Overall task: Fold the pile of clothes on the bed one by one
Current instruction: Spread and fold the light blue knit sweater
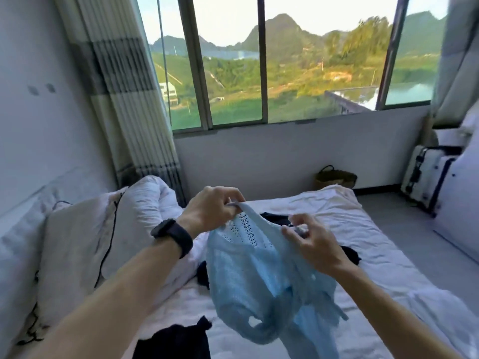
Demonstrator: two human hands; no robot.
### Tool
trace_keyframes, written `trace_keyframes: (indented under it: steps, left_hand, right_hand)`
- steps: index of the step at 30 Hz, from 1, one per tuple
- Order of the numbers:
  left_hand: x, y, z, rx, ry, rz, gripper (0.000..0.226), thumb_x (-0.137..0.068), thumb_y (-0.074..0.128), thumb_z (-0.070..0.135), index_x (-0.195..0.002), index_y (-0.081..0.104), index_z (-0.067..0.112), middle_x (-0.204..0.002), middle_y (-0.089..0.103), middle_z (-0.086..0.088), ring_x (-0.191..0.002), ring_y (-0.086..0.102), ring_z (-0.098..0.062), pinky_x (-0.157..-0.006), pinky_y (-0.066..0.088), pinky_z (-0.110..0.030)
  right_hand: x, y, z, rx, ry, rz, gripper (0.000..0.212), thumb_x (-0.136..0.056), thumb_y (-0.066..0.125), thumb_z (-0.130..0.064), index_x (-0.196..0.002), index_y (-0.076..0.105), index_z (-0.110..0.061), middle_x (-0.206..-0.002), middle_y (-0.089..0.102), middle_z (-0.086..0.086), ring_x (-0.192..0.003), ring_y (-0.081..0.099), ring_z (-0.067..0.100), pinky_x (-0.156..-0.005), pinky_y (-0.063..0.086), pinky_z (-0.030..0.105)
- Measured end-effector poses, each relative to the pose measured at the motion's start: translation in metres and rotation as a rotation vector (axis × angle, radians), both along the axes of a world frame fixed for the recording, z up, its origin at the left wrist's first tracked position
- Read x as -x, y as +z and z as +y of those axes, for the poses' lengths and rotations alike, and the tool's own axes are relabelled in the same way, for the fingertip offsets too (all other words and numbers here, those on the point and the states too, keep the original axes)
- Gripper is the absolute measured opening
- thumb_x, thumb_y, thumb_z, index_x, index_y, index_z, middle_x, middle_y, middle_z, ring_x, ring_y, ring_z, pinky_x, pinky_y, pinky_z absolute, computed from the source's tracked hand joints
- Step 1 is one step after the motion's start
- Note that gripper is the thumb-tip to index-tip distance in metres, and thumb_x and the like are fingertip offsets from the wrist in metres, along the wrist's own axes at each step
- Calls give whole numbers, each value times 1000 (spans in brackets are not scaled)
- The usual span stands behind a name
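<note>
A light blue knitted top (261, 278) with an openwork panel hangs in the air above the bed (363, 244). My left hand (212, 208), with a black watch on the wrist, pinches its upper edge at one corner. My right hand (311, 244) pinches the same edge further right. The rest of the top droops towards the sheet. Dark clothes lie on the bed behind and under it: one piece (274, 218) beyond the top, one (350, 255) by my right wrist, another (176, 340) at the near edge.
White pillows and a bunched duvet (145, 203) lie on the left, with a black cable (106, 250) over a pillow. A woven basket (334, 178) and a white suitcase (427, 174) stand on the floor by the window wall. A curtain (121, 86) hangs left.
</note>
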State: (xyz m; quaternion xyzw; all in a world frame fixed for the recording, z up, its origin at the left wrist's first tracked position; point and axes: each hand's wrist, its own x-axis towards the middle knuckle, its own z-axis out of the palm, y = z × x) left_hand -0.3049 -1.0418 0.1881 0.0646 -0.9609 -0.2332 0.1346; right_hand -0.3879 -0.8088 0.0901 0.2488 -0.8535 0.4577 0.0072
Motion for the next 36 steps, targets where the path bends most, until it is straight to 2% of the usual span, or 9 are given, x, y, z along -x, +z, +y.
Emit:
trace_keyframes:
  steps: [3,7,13,24,27,29,32,34,36]
  left_hand:
    - [17,39,46,160,-39,102,18,-89,61,29,-92,69,45,-77,72,13,-64,68,-11,-73,58,-32]
    - [20,70,64,576,-48,249,15,-98,54,37,-106,65,41,-98,72,12,-89,67,-17,-73,47,-28]
    - [-7,60,-16,761,124,325,4,-97,58,35,-99,61,33,-86,70,8,-73,68,-24,-60,51,-31]
    - [-60,-34,-110,493,380,-91,14,-94,54,42,-96,66,34,-100,62,1,-99,67,-28,-80,50,-34]
    - [-73,-66,-127,282,491,-317,36,-90,38,53,-92,64,28,-103,65,4,-103,65,-27,-85,49,-33]
    - [-74,-76,-125,-108,461,-297,40,-89,34,46,-84,63,19,-100,72,-5,-91,68,-28,-85,54,-39]
    - [-70,-61,-91,-762,402,-107,26,-102,36,21,-89,57,14,-85,66,-6,-77,67,-25,-72,52,-35]
    - [-61,-43,-75,-834,321,8,25,-102,36,19,-94,59,12,-83,61,-5,-74,61,-22,-67,52,-33]
    - [-52,-24,-69,-630,244,100,25,-103,41,26,-92,58,11,-79,57,-3,-77,55,-21,-68,48,-33]
  right_hand:
    - [-14,33,-10,-69,49,156,55,-77,59,-78,-117,59,-41,-110,58,-20,-82,64,5,-75,50,31]
    - [-1,77,-11,-116,-153,452,11,-93,55,-33,-100,58,-25,-97,67,-2,-88,63,32,-65,42,35]
    - [28,94,27,-477,-238,432,17,-92,52,-25,-99,66,-25,-102,68,1,-97,66,32,-75,51,36]
    - [-4,84,2,-399,-211,207,19,-85,62,-25,-91,76,-35,-87,70,-1,-87,60,26,-73,49,33]
    - [-7,79,1,-387,-239,87,16,-79,58,-24,-77,72,-33,-86,69,-4,-93,61,27,-80,52,34]
    - [-12,78,-1,-340,-173,71,22,-78,53,-19,-76,72,-30,-89,67,-7,-99,59,22,-85,48,24]
    - [-27,75,-8,-360,-34,57,35,-83,51,3,-97,77,-15,-94,62,-7,-96,51,11,-68,30,-4]
    - [-33,71,-15,-304,15,12,21,-75,51,-4,-81,71,-8,-77,56,-7,-79,48,11,-61,33,2]
    - [-36,73,-21,-222,26,-22,6,-68,51,-13,-63,54,-10,-65,47,-5,-67,42,12,-53,33,12]
